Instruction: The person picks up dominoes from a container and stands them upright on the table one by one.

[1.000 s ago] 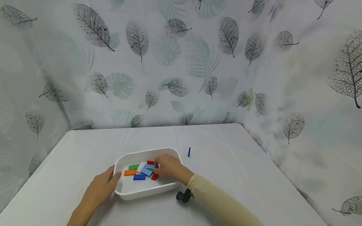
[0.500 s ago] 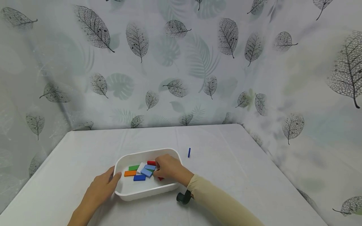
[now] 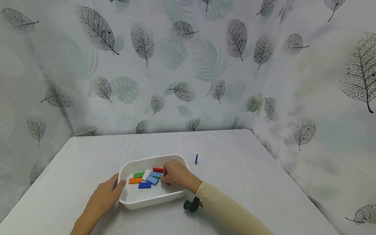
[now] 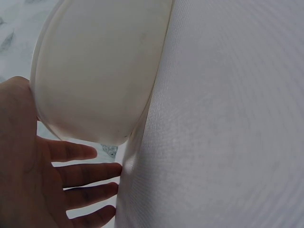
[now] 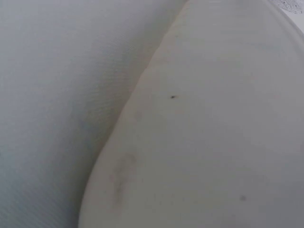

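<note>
one left hand (image 3: 104, 193), fingers spread, touches the white tray (image 3: 155, 199); the right hand (image 3: 176, 174), curled beside coloured tiles (image 3: 152, 180), hides any hold.

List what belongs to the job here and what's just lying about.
Likely in the job: left hand; right hand; white tray; inside it, orange block, dark blue block, red block, white block, light blue blocks, green blocks.

Likely just around: thin dark blue piece outside the tray; leaf-print backdrop; white tablecloth.

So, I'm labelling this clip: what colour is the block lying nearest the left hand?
Orange; that block shows best in the head view.
</note>
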`<state>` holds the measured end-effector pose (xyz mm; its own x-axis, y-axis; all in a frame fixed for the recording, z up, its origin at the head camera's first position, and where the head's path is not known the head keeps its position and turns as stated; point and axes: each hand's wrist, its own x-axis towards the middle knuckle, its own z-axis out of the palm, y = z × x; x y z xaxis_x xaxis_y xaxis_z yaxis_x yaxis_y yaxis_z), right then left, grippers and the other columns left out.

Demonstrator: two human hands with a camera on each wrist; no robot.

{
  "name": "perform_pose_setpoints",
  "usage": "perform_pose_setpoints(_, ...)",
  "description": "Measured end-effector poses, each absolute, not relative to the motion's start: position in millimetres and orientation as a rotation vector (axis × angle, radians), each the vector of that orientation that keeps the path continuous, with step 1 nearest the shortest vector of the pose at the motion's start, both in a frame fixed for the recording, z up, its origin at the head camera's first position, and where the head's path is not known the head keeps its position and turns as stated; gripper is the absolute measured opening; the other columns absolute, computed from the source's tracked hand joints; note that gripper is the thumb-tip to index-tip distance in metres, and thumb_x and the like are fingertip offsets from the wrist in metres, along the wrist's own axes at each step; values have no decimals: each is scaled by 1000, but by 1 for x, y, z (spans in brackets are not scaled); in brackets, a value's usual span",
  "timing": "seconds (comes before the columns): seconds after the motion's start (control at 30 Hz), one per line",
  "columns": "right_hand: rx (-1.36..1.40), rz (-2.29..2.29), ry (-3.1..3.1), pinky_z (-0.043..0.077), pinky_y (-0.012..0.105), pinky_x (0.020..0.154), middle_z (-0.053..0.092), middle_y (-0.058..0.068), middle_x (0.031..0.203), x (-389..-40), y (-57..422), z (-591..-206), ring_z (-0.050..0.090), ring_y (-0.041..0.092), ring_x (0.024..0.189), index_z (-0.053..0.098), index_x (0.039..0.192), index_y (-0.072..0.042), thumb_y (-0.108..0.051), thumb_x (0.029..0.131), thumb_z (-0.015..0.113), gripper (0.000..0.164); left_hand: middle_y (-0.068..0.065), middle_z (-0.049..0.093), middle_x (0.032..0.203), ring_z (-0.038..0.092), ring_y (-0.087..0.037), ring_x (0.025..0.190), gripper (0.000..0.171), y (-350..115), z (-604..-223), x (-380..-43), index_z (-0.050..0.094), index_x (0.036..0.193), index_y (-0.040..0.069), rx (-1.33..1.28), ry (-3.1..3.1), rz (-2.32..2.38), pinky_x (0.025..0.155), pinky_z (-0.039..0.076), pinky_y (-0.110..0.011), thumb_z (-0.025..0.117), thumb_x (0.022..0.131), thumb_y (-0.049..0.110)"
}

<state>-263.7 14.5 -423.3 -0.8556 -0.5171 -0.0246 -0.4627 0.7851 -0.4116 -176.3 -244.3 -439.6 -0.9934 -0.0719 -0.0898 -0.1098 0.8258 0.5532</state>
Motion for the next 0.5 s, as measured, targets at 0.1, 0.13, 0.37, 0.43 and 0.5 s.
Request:
perform_pose_setpoints(0.1,-796,-640,2831,45,19,55,58,-5,63,-263,15,-421,54,10,61,69,78,-14,-18,90,82,18,-34,47,149,47,-57,132,73,-245,-439,-175,34,156,-8,-150,2941,894,95,46,-72,45,109,46)
perform_pose_setpoints(0.13,-799,-655,2826,45,19,55,58,-5,64,-264,15,-421,54,10,61,70,79,-13,-18,90,82,17,-34,47,149,48,-57,132,73,-245,-439,-175,35,156,-8,-150,2943,893,95,46,-72,45,109,46)
perform_pose_setpoints(0.37,-836,-841,2806,50,20,56,60,-8,73,-266,20,-412,56,9,66,71,87,-12,-19,89,83,14,-34,47,149,47,-57,132,74,-246,-439,-175,34,156,-8,-150,2947,890,95,46,-72,45,109,47)
perform_pose_setpoints(0.43,-842,-897,2797,51,20,59,61,-8,75,-267,23,-410,57,9,69,71,88,-12,-19,89,82,14,-34,47,149,47,-57,133,74,-245,-439,-175,34,156,-8,-151,2945,902,96,45,-72,45,109,47)
perform_pose_setpoints(0.5,-841,-935,2791,51,20,60,61,-8,76,-267,27,-409,57,10,71,71,89,-12,-19,89,82,14,-34,47,149,46,-56,133,73,-243,-441,-176,35,156,-8,-146,2944,918,97,44,-72,46,109,46)
